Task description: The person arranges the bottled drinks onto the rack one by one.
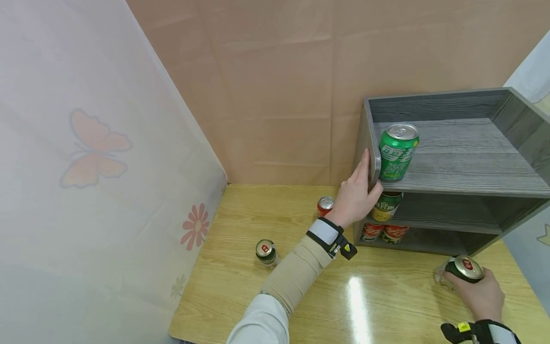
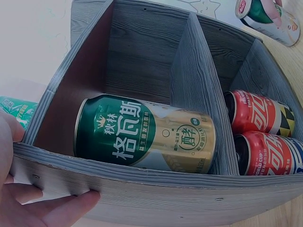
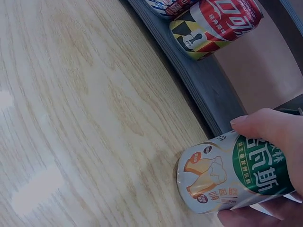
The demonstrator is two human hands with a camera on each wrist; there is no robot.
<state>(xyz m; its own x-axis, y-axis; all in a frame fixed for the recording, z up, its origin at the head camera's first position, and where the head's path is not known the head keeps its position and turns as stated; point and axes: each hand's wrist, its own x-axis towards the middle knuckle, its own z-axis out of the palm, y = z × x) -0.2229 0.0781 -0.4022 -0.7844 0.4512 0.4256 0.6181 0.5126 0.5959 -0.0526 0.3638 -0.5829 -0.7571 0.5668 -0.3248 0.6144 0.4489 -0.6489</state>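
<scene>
My left hand (image 1: 354, 195) rests on the left side panel of a grey wooden shelf (image 1: 455, 191), fingers stretched along its outer face. On the top level, just beside that hand, stands a green can (image 1: 397, 153). A green and gold kvass can (image 2: 147, 135) sits on the middle level, near the left wall. Two red cola cans (image 2: 258, 111) stand together on the bottom level. My right hand (image 1: 479, 291) grips a green and white kvass can (image 3: 232, 170) around its upper part, low over the table in front of the shelf's right end.
On the wooden table (image 1: 318, 291), left of the shelf, stand another dark green can (image 1: 267, 253) and a red can (image 1: 325, 205), partly covered by my left hand. A brown sheet (image 1: 275, 95) hangs behind. A white sheet with a butterfly borders the left side.
</scene>
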